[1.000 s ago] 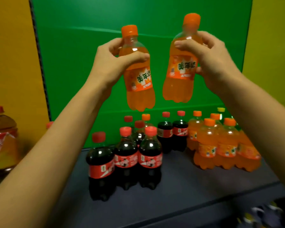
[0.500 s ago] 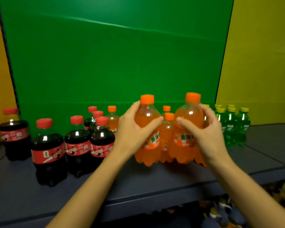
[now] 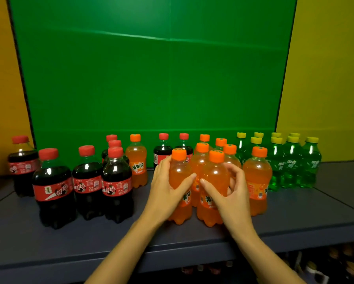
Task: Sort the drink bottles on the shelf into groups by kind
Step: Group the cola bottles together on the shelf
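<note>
Grey shelf [image 3: 49, 242], green backdrop [image 3: 151, 78].
Left hand [image 3: 167, 191] wraps left orange bottle [image 3: 180, 173], right hand [image 3: 234, 195] wraps right orange bottle [image 3: 214, 175]; both bottles now stand on the shelf, no longer raised.

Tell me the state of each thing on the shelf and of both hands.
Left hand: grips the left front orange bottle.
Right hand: grips the right front orange bottle.
Both held bottles: upright, capped, standing on the shelf.
Stray orange bottle: upright, beside the cola group.
Two cola bottles: upright, behind the orange group.
Green bottles: upright, grouped at the right.
</note>
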